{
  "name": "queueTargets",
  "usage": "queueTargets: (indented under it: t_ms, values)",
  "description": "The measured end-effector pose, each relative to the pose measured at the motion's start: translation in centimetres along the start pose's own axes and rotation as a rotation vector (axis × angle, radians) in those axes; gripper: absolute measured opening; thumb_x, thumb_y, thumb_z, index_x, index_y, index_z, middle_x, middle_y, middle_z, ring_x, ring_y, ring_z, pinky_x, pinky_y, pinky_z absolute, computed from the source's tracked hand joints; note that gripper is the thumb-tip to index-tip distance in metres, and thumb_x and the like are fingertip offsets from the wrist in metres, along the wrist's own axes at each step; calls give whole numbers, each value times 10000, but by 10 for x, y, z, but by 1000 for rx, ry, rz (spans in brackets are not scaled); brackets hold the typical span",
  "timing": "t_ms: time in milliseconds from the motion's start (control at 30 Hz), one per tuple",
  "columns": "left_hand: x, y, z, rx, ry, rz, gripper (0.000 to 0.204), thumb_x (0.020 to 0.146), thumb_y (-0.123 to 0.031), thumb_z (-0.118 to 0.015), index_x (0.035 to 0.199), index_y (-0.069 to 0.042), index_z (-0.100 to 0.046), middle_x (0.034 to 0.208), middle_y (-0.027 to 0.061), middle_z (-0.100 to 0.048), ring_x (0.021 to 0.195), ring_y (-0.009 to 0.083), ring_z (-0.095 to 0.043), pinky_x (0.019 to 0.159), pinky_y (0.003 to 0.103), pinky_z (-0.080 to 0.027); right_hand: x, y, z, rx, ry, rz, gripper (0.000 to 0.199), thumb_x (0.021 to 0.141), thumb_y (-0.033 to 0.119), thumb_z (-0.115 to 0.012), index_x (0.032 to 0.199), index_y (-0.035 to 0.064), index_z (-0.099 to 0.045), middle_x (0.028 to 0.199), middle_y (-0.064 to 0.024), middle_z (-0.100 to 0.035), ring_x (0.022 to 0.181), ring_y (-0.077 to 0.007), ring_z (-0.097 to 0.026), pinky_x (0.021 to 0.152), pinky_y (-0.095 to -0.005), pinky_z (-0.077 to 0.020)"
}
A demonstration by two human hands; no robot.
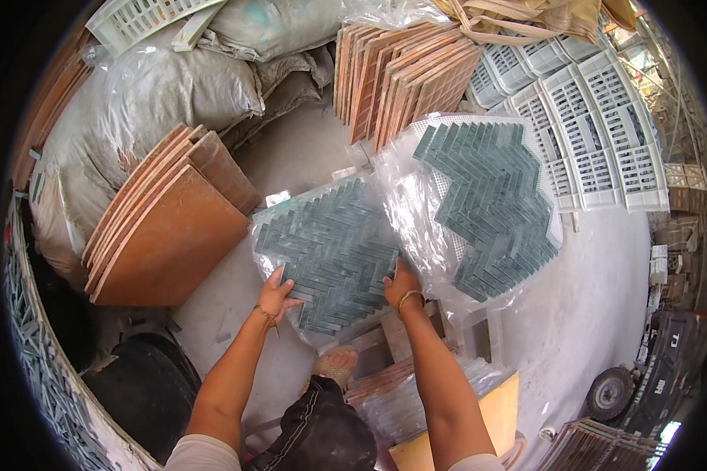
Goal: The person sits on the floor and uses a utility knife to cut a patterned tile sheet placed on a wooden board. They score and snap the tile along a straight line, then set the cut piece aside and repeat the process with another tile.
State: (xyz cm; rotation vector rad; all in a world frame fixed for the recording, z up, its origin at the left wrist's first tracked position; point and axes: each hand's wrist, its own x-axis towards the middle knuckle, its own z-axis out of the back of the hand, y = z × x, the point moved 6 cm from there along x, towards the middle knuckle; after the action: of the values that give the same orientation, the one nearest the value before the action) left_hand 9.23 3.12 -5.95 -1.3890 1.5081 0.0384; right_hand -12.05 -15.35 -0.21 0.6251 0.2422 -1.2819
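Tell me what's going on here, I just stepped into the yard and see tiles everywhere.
A person holds a green herringbone mosaic sheet wrapped in clear plastic, with the left hand at its lower left edge and the right hand at its lower right edge. A second wrapped green sheet leans just to the right, against white plastic crates. Terracotta tiles lean against grey sacks on the left.

Mosaic sheet (pixel 330 251) at centre, left hand (pixel 275 294) on its lower left edge, right hand (pixel 402 284) on lower right. Second sheet (pixel 491 208) to its right, edges overlapping. Slab stack (pixel 169 228) to left, leaning on sacks (pixel 173 86). Tile row (pixel 404 78) behind. Crates (pixel 597 125) right of tile row.
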Motion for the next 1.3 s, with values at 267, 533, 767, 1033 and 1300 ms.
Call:
queueTargets:
  t_ms: [267, 533, 767, 1033, 1300]
  values:
    - [7, 7, 0, 94, -37, 30, 428, 889, -29, -415, 1298, -120, -328, 1156, 77, -488, 966, 209, -548, 700, 354, -550, -9, 1, 7, -72, -98, 15, 558, 764, 144, -600, 1256, 7, -373, 1007, -225, -586, 940, -390, -558, 833, -427, -445]
    - [9, 2, 4, 283, -125, 2, 406, 872, -52, -453, 1261, -4, -348, 1083, 122, -518, 854, 211, -601, 600, 302, -557, -14, 0, 3, -51, -45, 83, 553, 767, 145, -591, 1260, 7, -383, 1091, -255, -541, 1008, -392, -524, 884, -412, -416]
    - [6, -12, 4, 789, -251, 55, 379, 833, -153, -546, 1075, 115, -430, 842, 213, -593, 459, 217, -608, 440, 276, -493, -65, -5, 24, 20, 118, 241, 501, 810, 174, -550, 1265, 35, -393, 1100, -239, -543, 1004, -386, -524, 880, -422, -416]
    - [-28, -53, -24, 1549, -573, -127, 347, 799, -269, -600, 968, 15, -494, 910, 164, -601, 829, 289, -604, 671, 405, -482, -247, -54, 162, 67, -156, 280, 462, 787, 88, -586, 1224, 18, -451, 1096, -220, -558, 1006, -358, -543, 868, -363, -432]
    - [-1, 29, -184, 1743, 256, -1068, 509, 777, -198, -573, 1244, -64, -420, 1311, 90, -401, 1252, 248, -318, 1014, 424, -270, -350, -162, 94, -15, -366, -114, 663, 865, 335, -482, 1336, -65, -242, 1387, -275, -221, 1288, -395, -229, 1048, -443, -195]
